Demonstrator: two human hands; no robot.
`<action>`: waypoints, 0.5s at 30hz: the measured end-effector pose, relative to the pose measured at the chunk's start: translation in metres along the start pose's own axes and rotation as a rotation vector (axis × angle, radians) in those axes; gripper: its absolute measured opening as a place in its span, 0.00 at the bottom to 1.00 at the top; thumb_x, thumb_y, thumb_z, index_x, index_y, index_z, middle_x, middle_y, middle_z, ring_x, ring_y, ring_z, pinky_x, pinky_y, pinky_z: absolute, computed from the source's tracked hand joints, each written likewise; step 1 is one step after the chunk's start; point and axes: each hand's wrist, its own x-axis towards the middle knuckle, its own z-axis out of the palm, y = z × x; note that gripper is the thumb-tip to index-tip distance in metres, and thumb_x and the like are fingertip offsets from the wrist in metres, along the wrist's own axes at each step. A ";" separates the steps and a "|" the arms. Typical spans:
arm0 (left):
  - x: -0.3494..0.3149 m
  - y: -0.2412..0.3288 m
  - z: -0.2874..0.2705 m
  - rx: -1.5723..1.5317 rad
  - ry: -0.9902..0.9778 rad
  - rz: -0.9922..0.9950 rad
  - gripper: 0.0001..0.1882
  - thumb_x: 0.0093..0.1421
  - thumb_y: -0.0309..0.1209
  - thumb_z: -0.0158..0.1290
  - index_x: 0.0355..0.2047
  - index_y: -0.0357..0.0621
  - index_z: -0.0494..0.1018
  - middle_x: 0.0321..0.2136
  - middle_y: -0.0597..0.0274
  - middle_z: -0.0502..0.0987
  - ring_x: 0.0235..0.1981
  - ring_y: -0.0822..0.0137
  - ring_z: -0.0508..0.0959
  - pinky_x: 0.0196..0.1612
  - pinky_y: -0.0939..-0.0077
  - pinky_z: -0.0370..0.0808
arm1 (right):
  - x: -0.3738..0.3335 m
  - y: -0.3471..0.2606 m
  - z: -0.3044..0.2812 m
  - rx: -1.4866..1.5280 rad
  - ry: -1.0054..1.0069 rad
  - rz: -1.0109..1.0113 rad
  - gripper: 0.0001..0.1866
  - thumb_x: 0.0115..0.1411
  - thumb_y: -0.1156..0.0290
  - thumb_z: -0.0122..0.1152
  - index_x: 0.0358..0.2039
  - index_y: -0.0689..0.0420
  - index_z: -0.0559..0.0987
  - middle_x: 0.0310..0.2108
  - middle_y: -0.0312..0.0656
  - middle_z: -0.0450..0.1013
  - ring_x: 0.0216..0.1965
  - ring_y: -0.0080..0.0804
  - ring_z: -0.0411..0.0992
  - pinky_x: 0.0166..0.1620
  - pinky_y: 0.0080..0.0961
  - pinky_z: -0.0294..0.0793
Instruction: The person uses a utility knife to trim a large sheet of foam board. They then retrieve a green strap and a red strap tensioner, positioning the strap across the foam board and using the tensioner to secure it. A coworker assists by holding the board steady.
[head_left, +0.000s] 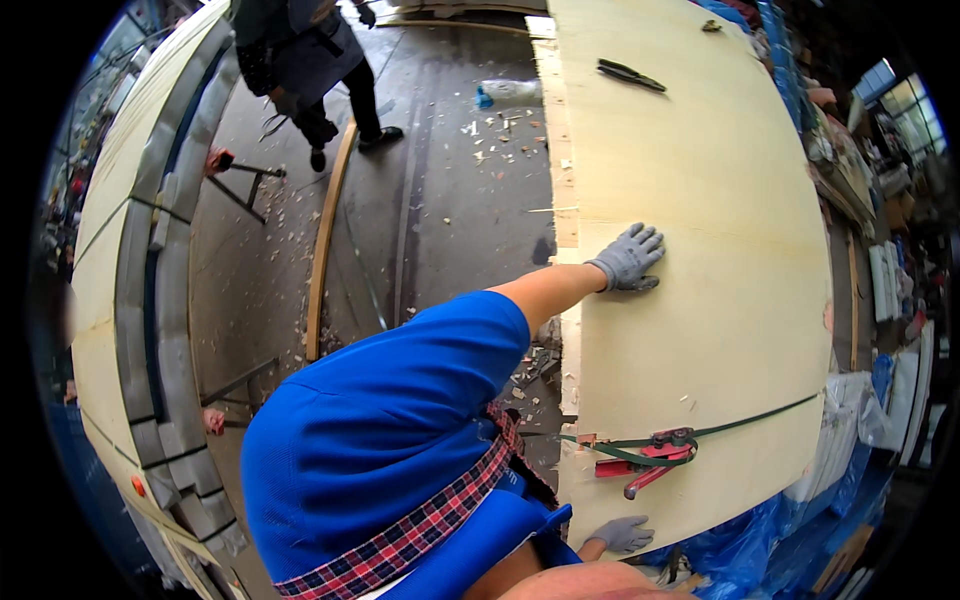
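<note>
My left hand [630, 260], in a grey glove, lies flat with spread fingers on a broad pale wooden panel [710, 290], near its left edge. Lower down, my right hand [622, 535], gloved alike, rests with its fingers stretched out at the panel's near edge. Neither hand holds anything. Between them, a dark green strap [755, 415] crosses the panel, running through a red-handled strap tensioner [660, 458]. My right hand is just below this tool, apart from it. Dark-handled pliers [632, 75] lie at the panel's far end.
Another person [315, 70] stands on the grey floor at the far left. A long timber [330, 240] lies among scattered wood chips. Along the left runs a large strapped pack [130, 290]. Blue plastic sheeting [730, 550] bunches beside the panel at lower right.
</note>
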 end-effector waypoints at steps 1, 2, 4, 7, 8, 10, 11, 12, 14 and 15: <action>-0.004 -0.003 -0.002 0.011 -0.003 -0.021 0.36 0.58 0.55 0.46 0.56 0.37 0.67 0.60 0.44 0.62 0.64 0.48 0.58 0.68 0.53 0.48 | 0.004 -0.005 -0.001 0.003 0.007 -0.009 0.33 0.68 0.45 0.36 0.61 0.59 0.64 0.62 0.47 0.60 0.60 0.44 0.61 0.59 0.39 0.60; -0.007 -0.006 -0.005 0.012 0.036 -0.035 0.35 0.58 0.54 0.46 0.55 0.36 0.66 0.60 0.43 0.63 0.64 0.47 0.59 0.67 0.52 0.50 | 0.008 -0.013 -0.003 0.005 0.016 -0.022 0.32 0.68 0.45 0.36 0.61 0.58 0.64 0.62 0.47 0.60 0.60 0.44 0.61 0.58 0.39 0.61; -0.006 -0.003 -0.008 0.020 0.016 -0.018 0.36 0.59 0.54 0.45 0.57 0.36 0.65 0.60 0.43 0.62 0.64 0.47 0.58 0.67 0.53 0.49 | 0.005 -0.007 0.000 0.018 0.055 -0.008 0.32 0.67 0.45 0.37 0.61 0.56 0.64 0.62 0.47 0.60 0.59 0.43 0.62 0.57 0.39 0.61; 0.000 0.001 -0.010 0.032 -0.039 -0.008 0.36 0.60 0.54 0.44 0.58 0.36 0.63 0.61 0.43 0.61 0.65 0.48 0.57 0.68 0.53 0.47 | 0.001 -0.006 -0.001 0.081 0.068 0.018 0.32 0.67 0.46 0.40 0.60 0.59 0.65 0.61 0.50 0.61 0.58 0.45 0.63 0.56 0.40 0.62; 0.002 0.000 -0.001 0.047 -0.041 -0.009 0.36 0.60 0.54 0.43 0.59 0.37 0.62 0.62 0.43 0.60 0.65 0.48 0.56 0.68 0.53 0.46 | 0.003 -0.002 0.005 0.110 0.056 0.000 0.33 0.67 0.45 0.39 0.61 0.59 0.64 0.62 0.50 0.60 0.60 0.46 0.61 0.58 0.41 0.61; 0.009 0.003 0.008 0.048 -0.038 0.039 0.36 0.59 0.54 0.44 0.58 0.37 0.63 0.61 0.42 0.60 0.64 0.46 0.58 0.68 0.53 0.47 | -0.001 0.006 0.018 0.135 0.087 0.010 0.34 0.66 0.45 0.41 0.60 0.61 0.65 0.62 0.52 0.60 0.61 0.48 0.60 0.60 0.42 0.59; 0.008 0.001 0.012 0.019 0.015 0.051 0.35 0.58 0.52 0.46 0.56 0.37 0.64 0.59 0.42 0.62 0.63 0.46 0.59 0.67 0.52 0.48 | 0.001 0.002 0.014 0.194 0.099 0.008 0.33 0.66 0.46 0.43 0.59 0.62 0.66 0.61 0.53 0.61 0.61 0.48 0.60 0.60 0.43 0.59; 0.010 -0.001 0.019 0.007 0.049 0.074 0.34 0.57 0.52 0.48 0.55 0.37 0.65 0.58 0.42 0.63 0.62 0.46 0.60 0.67 0.51 0.50 | 0.005 0.010 0.034 0.187 0.177 -0.028 0.32 0.65 0.47 0.45 0.58 0.62 0.67 0.60 0.54 0.63 0.61 0.48 0.60 0.61 0.43 0.58; 0.007 -0.004 0.019 0.045 0.117 0.089 0.32 0.57 0.52 0.49 0.52 0.38 0.66 0.57 0.44 0.65 0.59 0.46 0.62 0.64 0.51 0.53 | 0.005 0.000 0.027 0.202 0.143 -0.050 0.33 0.66 0.48 0.44 0.59 0.62 0.66 0.61 0.55 0.61 0.61 0.50 0.59 0.61 0.44 0.58; 0.008 -0.003 0.018 0.045 0.086 0.102 0.32 0.57 0.52 0.49 0.53 0.39 0.66 0.57 0.44 0.65 0.59 0.46 0.62 0.64 0.51 0.53 | 0.005 0.002 0.030 0.257 0.161 -0.027 0.33 0.65 0.47 0.44 0.60 0.61 0.66 0.61 0.53 0.61 0.62 0.49 0.58 0.61 0.44 0.57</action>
